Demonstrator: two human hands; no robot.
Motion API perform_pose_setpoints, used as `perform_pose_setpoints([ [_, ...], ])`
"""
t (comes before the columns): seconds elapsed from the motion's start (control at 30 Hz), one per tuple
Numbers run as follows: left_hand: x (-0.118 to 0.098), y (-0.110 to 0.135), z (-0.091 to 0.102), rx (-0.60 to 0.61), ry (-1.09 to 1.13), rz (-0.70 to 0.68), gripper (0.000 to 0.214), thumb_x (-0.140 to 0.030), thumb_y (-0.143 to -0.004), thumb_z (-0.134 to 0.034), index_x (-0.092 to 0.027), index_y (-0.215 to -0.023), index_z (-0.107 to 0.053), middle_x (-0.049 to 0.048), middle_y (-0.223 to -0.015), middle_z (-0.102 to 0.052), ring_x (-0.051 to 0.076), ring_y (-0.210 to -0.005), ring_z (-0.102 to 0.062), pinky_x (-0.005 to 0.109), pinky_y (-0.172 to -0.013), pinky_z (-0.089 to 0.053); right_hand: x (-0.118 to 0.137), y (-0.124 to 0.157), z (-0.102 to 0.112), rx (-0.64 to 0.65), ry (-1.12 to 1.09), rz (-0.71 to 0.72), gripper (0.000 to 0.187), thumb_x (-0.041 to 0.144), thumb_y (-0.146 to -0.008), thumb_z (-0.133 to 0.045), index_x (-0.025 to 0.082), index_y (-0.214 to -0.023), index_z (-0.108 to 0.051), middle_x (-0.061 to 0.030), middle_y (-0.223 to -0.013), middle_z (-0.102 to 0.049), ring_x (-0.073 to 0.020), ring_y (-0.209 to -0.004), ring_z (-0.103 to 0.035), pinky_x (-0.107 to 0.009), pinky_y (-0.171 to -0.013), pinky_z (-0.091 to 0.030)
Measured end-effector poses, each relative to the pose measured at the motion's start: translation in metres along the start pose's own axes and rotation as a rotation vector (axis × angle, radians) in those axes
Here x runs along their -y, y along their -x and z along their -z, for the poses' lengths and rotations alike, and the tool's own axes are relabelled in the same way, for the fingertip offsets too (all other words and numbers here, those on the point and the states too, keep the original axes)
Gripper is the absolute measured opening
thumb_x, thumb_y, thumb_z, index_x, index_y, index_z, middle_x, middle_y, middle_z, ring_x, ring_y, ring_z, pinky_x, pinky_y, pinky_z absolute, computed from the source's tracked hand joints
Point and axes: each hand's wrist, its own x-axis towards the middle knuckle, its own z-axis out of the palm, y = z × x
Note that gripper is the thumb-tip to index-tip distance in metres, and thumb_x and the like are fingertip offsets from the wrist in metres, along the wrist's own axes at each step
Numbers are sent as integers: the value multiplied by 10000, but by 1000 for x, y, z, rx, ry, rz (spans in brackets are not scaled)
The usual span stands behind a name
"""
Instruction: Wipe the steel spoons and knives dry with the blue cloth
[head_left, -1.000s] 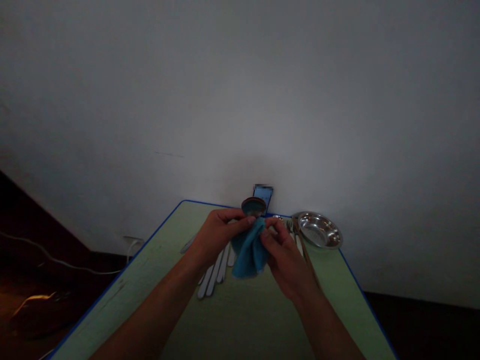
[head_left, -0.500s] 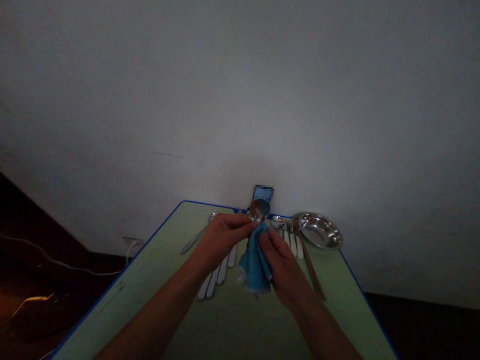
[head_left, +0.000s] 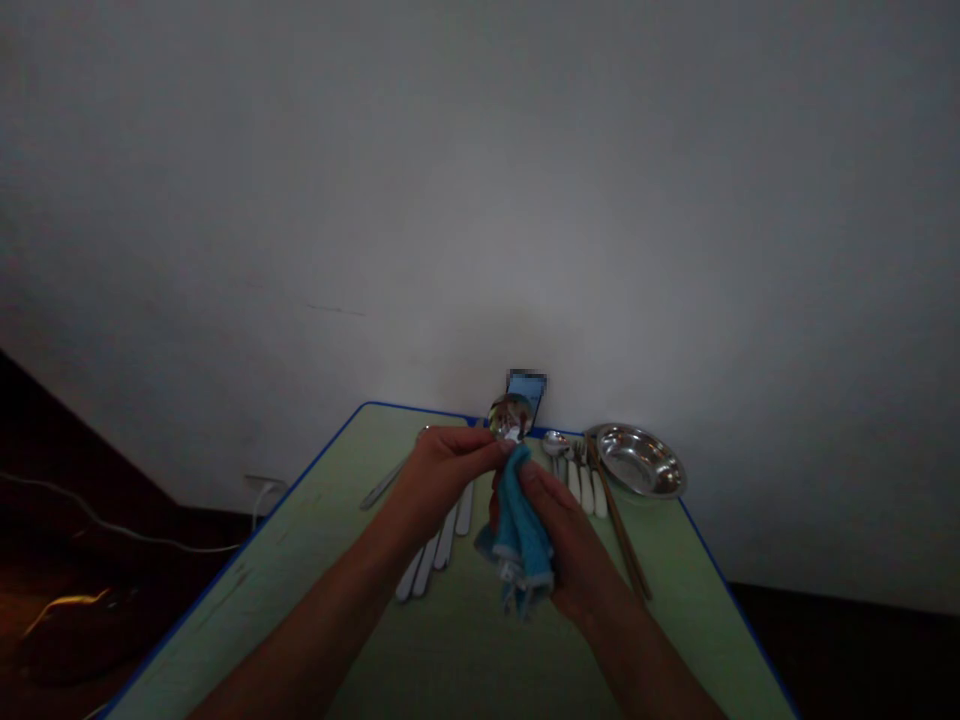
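Observation:
My left hand [head_left: 450, 470] pinches a shiny metal spoon [head_left: 511, 413] near the base of its round bowl, which points up and away from me. A blue cloth [head_left: 523, 535] hangs from my right hand [head_left: 559, 510], whose thumb and fingers are closed on it just below the spoon's bowl. The spoon's handle is hidden behind the cloth and my fingers. Both hands are close together above the table. Under my left wrist lie several knives [head_left: 446, 540] with pale handles, partly covered.
On the green table [head_left: 420, 660] a metal bowl [head_left: 641, 460] stands at the back right. Beside it lie wooden chopsticks [head_left: 622, 530], white-handled forks [head_left: 586, 490] and a spoon [head_left: 555, 443]. Another metal utensil [head_left: 382, 485] lies left. A phone [head_left: 528, 386] leans against the wall [head_left: 480, 200].
The spoon's bowl has shifted slightly up and left and turned a little. The cloth's hanging end has swung slightly right and lower. My arms have barely moved.

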Motion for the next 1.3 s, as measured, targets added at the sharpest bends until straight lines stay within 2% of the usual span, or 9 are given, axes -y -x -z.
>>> perform_pose_setpoints([
  [0.07, -1, 0, 0, -15, 39, 24, 211, -328, -715, -667, -167, -580, -665, -6, -577, -631, 144, -620, -596, 276, -715, -459, 0, 0, 1, 16, 5, 3, 315, 503, -786, -586, 189, -799, -582, 29, -665, -567, -68, -505, -467, -175, -448, -369],
  [0.2, -3, 0, -1, -25, 67, 46, 230, -350, -701, -685, -161, -572, -662, -8, -542, -623, 137, -566, -588, 269, -655, -467, 1, 2, 3, -25, 169, 45, 322, 516, -800, -562, 195, -817, -586, 25, -695, -567, -88, -568, -498, -198, -513, -415],
  [0.37, -4, 0, 1, -50, 57, 26, 193, -342, -671, -719, -157, -623, -698, 17, -635, -682, 159, -672, -623, 260, -683, -461, 1, 3, 4, -32, 252, 60, 326, 527, -812, -534, 206, -844, -586, 27, -691, -552, -98, -563, -498, -216, -516, -425],
  [0.53, -7, 1, 1, -118, 65, 33, 162, -314, -644, -740, -157, -684, -732, 39, -691, -714, 169, -693, -630, 262, -694, -456, 1, 3, 4, -22, 307, 64, 339, 532, -819, -520, 198, -830, -575, 28, -687, -512, -83, -564, -458, -196, -515, -401],
  [0.83, -5, -2, 7, -188, 40, -39, 165, -335, -658, -740, -180, -713, -748, 51, -763, -736, 190, -791, -644, 276, -795, -447, 9, 5, 0, 29, 371, 60, 375, 552, -830, -482, 191, -805, -581, 37, -656, -458, -81, -566, -406, -186, -498, -342],
  [1.3, -3, -5, 12, -250, 92, -60, 130, -303, -662, -740, -193, -731, -752, 39, -720, -731, 166, -734, -641, 257, -724, -460, 10, 5, 5, 42, 561, 88, 406, 567, -853, -422, 190, -807, -565, 20, -718, -470, -97, -626, -401, -213, -558, -344],
])
